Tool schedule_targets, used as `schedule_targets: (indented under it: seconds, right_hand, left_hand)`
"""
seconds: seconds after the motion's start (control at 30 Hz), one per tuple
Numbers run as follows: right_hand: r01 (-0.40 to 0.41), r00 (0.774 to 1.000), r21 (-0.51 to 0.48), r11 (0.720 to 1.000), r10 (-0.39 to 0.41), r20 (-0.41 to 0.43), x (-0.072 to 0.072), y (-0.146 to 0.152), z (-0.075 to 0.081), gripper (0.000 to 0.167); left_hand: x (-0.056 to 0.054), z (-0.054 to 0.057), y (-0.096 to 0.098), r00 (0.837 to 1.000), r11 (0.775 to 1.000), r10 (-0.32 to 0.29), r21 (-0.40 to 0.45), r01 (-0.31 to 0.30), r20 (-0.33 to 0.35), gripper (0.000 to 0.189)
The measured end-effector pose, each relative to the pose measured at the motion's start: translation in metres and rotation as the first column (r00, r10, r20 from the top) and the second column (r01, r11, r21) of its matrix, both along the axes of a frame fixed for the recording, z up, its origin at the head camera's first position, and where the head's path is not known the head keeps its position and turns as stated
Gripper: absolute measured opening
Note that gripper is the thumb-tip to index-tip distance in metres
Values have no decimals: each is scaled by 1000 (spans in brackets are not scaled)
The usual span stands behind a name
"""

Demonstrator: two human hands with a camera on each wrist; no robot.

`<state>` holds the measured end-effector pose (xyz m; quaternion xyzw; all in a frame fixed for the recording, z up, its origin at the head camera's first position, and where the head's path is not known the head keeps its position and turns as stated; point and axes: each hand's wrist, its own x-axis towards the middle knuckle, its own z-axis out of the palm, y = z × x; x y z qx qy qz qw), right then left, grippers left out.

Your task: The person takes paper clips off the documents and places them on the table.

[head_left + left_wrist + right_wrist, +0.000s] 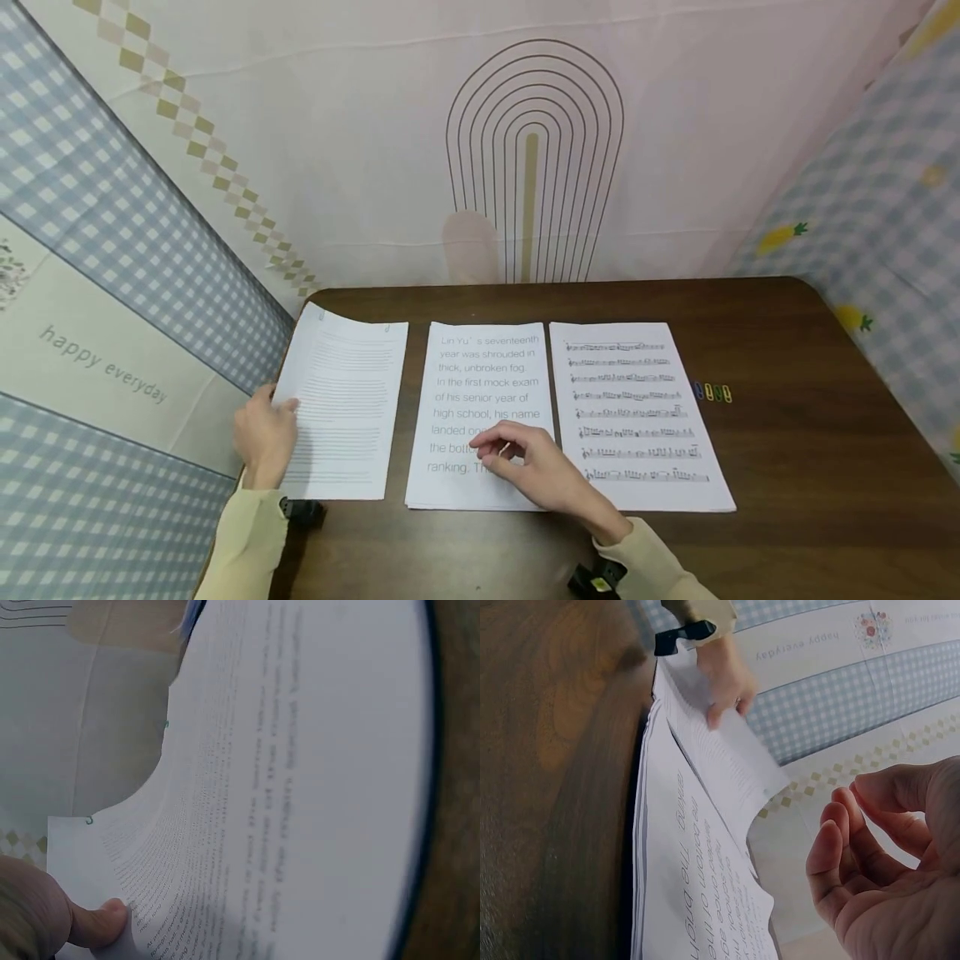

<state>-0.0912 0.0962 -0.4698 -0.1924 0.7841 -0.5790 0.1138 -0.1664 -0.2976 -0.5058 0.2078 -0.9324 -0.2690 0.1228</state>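
At the left of the table, my left hand (266, 435) grips the left edge of a printed paper stack (345, 400), thumb on top and the other fingers hidden under it. That edge is raised and the sheets bow in the left wrist view, where two small green paper clips (89, 820) show along the top edge. My right hand (536, 467) hovers over the lower part of the middle large-print stack (483, 375). Its fingers are loosely curled with the thumb close to the index fingertip, and nothing shows between them in the right wrist view.
A sheet-music stack (637, 417) lies to the right of the middle stack. Several colored paper clips (712, 392) lie in a row beside its right edge. The brown table (810, 467) meets a patterned cloth (360, 167) at the back, with checked cloth on both sides.
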Motion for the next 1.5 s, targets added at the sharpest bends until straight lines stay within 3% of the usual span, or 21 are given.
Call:
schedule_targets:
  seconds: [0.17, 0.3, 0.6, 0.83, 0.97, 1.1, 1.2, 1.33, 1.5]
  right_hand:
    - [26, 999, -4, 1000, -26, 41, -2, 3, 1, 20]
    - [42, 997, 3, 999, -43, 72, -3, 6, 3, 21]
    - [94, 988, 24, 995, -96, 120, -7, 14, 6, 23]
    - [122, 983, 11, 993, -122, 140, -8, 22, 11, 25]
    - [145, 978, 10, 989, -145, 148, -10, 28, 16, 26]
    - [185, 972, 4, 983, -183, 145, -12, 34, 20, 24]
    - [223, 967, -15, 975, -219, 127, -14, 40, 24, 24]
    - [273, 959, -59, 960, -267, 100, -18, 47, 30, 27]
    - [339, 940, -121, 933, -329, 96, -26, 56, 42, 34]
  left_hand:
    - [7, 12, -4, 995, 1000, 8, 30, -5, -98, 31]
    - [9, 25, -5, 991, 995, 24, 94, -12, -133, 31]
    - [16, 62, -6, 987, 961, 107, 268, -71, -121, 38]
    - [22, 84, 4, 985, 920, 112, 389, -53, -132, 35]
    - [24, 93, 14, 989, 868, 99, 496, -32, -109, 37]
    - [26, 100, 27, 991, 792, 72, 610, 11, -111, 38]
    - [28, 101, 38, 995, 748, 40, 662, 32, -93, 38]
    - [34, 95, 58, 999, 714, -36, 698, 53, -40, 37]
    - [44, 83, 89, 992, 641, -126, 762, 93, -15, 35]
